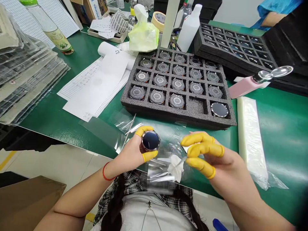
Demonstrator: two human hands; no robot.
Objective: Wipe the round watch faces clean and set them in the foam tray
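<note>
My left hand (133,149), with yellow finger cots on thumb and finger, grips a round watch case (151,140) by its rim, dark glossy screen facing up. My right hand (207,154) also wears yellow finger cots. Its fingers are pinched together, and a small pale, see-through bit shows at the tips, too small to name. Under those fingers a white edge is partly hidden. A crumpled white tissue (176,168) and clear plastic film (160,171) lie between the hands at the table edge. Beyond them, a black foam tray (178,116) holds several watch cases, most back side up.
A pink pump bottle (245,87) and a plastic-wrapped white block (251,138) are at the right. Papers (96,85) and stacked clear trays (29,80) lie left. Behind stand a tissue pack (143,35), a white bottle (189,29) and another foam tray (231,56). A person's blue sleeve (271,9) shows far right.
</note>
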